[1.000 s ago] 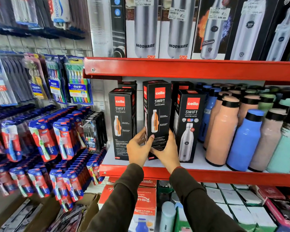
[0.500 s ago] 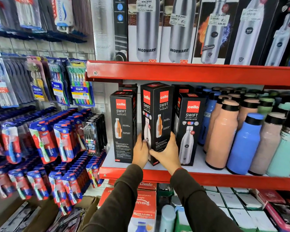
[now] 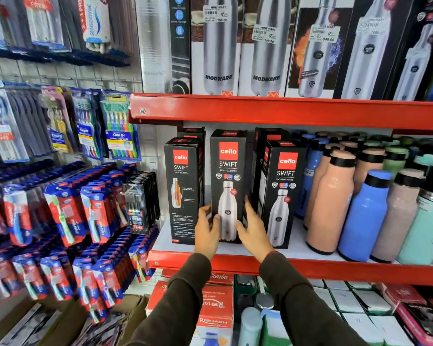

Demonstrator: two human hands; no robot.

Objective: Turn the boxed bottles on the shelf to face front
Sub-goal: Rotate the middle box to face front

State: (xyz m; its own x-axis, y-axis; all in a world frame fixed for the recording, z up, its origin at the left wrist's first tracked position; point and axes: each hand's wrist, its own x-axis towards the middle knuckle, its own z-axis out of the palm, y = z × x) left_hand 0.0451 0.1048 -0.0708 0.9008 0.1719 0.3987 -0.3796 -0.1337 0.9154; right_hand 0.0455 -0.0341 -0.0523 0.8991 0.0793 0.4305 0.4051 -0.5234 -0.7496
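Note:
Three black Cello Swift bottle boxes stand in a row at the left end of the red shelf (image 3: 310, 267). The middle box (image 3: 228, 171) shows its front with a steel bottle picture. My left hand (image 3: 206, 231) grips its lower left edge and my right hand (image 3: 254, 228) grips its lower right edge. The left box (image 3: 183, 186) shows a panel with an orange cutaway bottle and small print. The right box (image 3: 284, 193) faces front with the steel bottle picture. More black boxes stand behind them, mostly hidden.
Loose bottles in peach (image 3: 330, 201), blue (image 3: 365, 216) and mint crowd the shelf to the right. Tall steel bottle boxes (image 3: 219, 46) fill the shelf above. Toothbrush packs (image 3: 90, 216) hang on the left wall. Cartons (image 3: 215, 310) sit below.
The middle box has been rotated between my hands from its side panel to its front face. Both hands stayed on its lower edges.

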